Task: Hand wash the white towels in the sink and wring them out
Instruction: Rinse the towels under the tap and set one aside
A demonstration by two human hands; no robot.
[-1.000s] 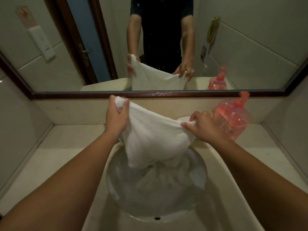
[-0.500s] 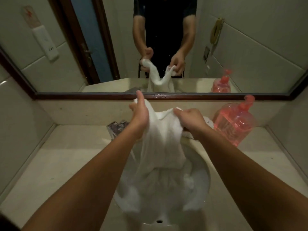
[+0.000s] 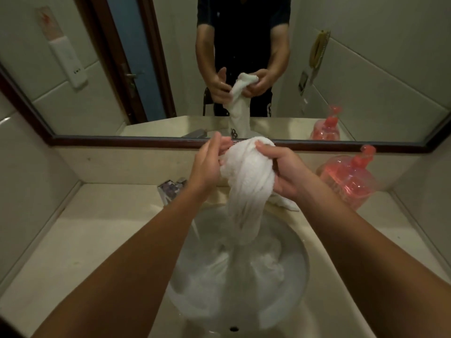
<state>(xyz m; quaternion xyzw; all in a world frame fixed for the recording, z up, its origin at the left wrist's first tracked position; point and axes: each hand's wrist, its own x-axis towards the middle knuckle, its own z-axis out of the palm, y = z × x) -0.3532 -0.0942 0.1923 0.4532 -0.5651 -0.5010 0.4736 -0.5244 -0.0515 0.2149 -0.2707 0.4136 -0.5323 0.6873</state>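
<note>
Over the sink (image 3: 299,250), right hand (image 3: 280,172) gripped the gathered towel (image 3: 246,172), left hand (image 3: 207,164) flat against it; wringing needed 2 grips.

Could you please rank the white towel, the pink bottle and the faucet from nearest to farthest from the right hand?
1. white towel: gripped in the right hand itself.
2. pink bottle: just to its right.
3. faucet: across on the left, farthest.
</note>
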